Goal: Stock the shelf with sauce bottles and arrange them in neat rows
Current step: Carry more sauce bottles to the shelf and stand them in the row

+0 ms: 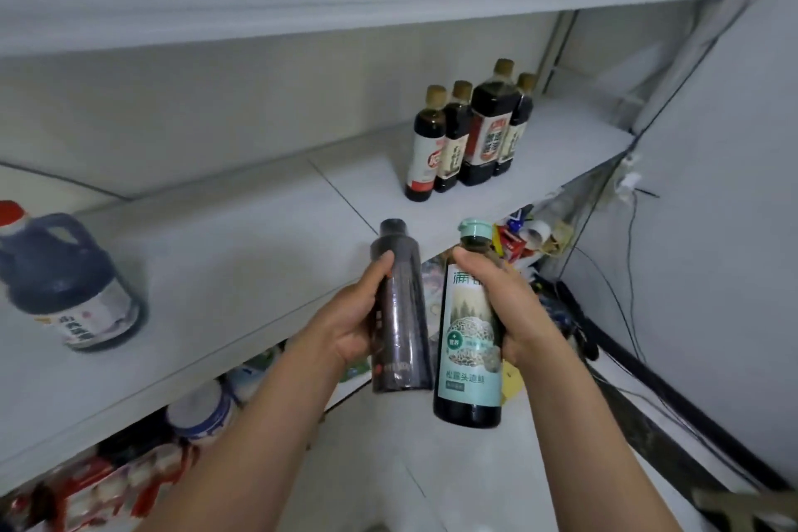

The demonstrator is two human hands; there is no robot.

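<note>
Two bottles held just off the shelf edge, one per hand. Left hand [360, 324] wrapped around the all-dark bottle [399, 307], thumb up near its shoulder, grip closed on the body. Right hand [503, 307] closed on the green-labelled bottle [470, 341], fingers high around the neck and shoulder, most of the weight hanging below the grip. Both bottles upright with a slight lean, nearly touching each other at centre frame.

On the middle shelf [267, 229], a cluster of four dark bottles [470, 130] standing at about one o'clock, packed close, the big one in front of the smaller ones. Far off at nine o'clock, a large handled jug [69, 281] with a red cap, well apart from the rest. Bare shelf between the two groups.

Likely risks from here: slipping of the green-labelled bottle, given the high hold on a narrowing neck; clinking of the two held bottles, given how close they hang; toppling of the cluster at one o'clock if a new bottle is pushed in hard against it. Also a crooked row, since the existing four stand bunched, not lined up.
</note>
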